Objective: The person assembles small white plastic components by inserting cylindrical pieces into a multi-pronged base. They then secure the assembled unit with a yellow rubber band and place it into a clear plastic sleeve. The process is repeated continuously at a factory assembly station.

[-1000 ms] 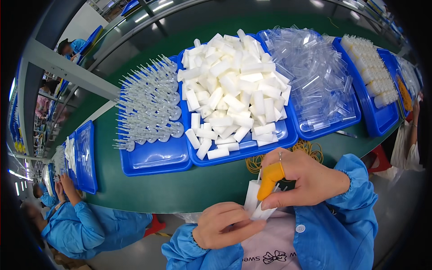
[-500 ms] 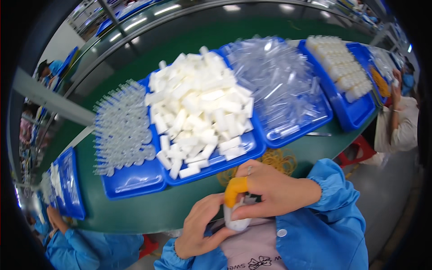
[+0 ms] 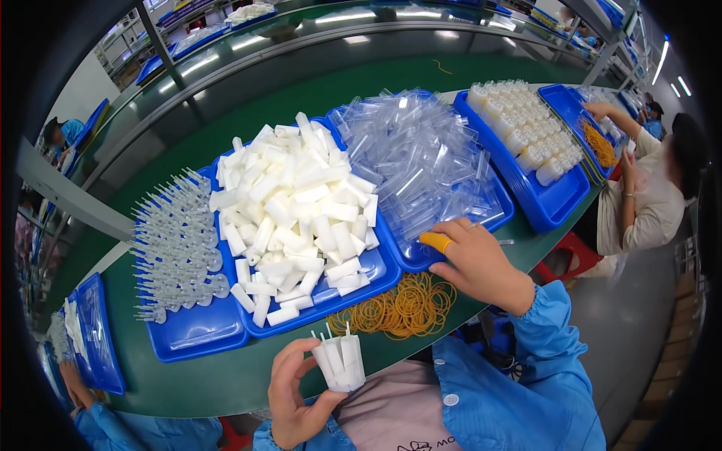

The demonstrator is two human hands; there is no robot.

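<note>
My left hand (image 3: 297, 391) is closed on a small bundle of white pieces (image 3: 342, 362), held upright between thumb and fingers, with thin pale pins poking out of its top. Reaching forward, my right hand (image 3: 481, 264) has its fingers stretched out and a yellow finger cot (image 3: 436, 241) on one of them. It hovers at the front edge of a blue tray (image 3: 421, 257) heaped with clear plastic tubes (image 3: 421, 161); no object shows in it. Tan rubber bands (image 3: 410, 308) lie in a pile between my two hands.
Left of the tubes, a blue tray (image 3: 361, 289) bears a heap of white foam cylinders (image 3: 293, 210). Further left, another tray (image 3: 199, 331) holds rows of translucent pinned parts (image 3: 180, 248). A tray of bundled parts (image 3: 526, 131) stands right. Co-workers sit on both sides.
My right hand has left the bundle and moved forward and right to the tray of clear tubes. The bundle stays in my left hand, its pins showing. The view has shifted.
</note>
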